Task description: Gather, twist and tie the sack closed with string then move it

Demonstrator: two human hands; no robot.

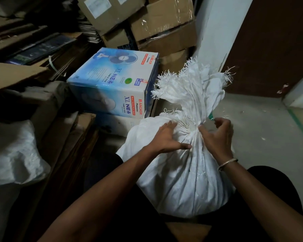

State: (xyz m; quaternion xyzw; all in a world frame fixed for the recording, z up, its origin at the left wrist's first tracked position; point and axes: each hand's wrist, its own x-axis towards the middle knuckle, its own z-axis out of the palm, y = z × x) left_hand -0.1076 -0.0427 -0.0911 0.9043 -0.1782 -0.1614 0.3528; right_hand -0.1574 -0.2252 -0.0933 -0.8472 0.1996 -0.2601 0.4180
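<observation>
Sack (pixel 182 172) upright on floor (pixel 262 123) beside fan box (pixel 112 84), neck gathered. Left hand (pixel 166 137) spread flat, pressing sack just below neck. Right hand (pixel 217 135) curled, fingertips pinched at neck; string (pixel 211 117) there, barely visible.

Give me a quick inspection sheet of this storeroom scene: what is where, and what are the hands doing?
Surface: pale floor, scattered with white fibre scraps.
Job's things: white woven sack, full, neck gathered, frayed mouth fanned above; string shows at the neck, knot not clear.
Clutter: blue fan box left of the sack; cardboard boxes stacked behind; another white sack far left.
Grippers: left hand pressed flat on the sack; right hand pinching at the neck.
Cables: nothing seen.
Surroundings: white pillar, dark door.
</observation>
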